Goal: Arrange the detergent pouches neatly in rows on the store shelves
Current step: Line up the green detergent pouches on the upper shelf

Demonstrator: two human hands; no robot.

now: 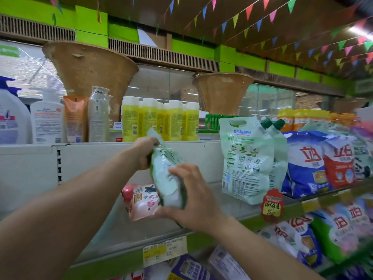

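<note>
A store shelf (232,207) with a bare stretch at its left and middle, bounded in front by a green price rail. A left hand (144,152) grips the top of a pale green detergent pouch (167,178), held edge-on above the shelf. Behind its base lies a pink pouch (141,201). A right hand (193,195) cups the green pouch's bottom, fingers curled round it. Further right, matching green pouches (246,158) stand upright beside blue bags (306,162).

This is a shop. Metal shelves (125,158) carry rows of bottles (159,120) and detergent bags (306,162), with price tags (271,205) on the edges. Coloured bunting (248,11) hangs overhead.
</note>
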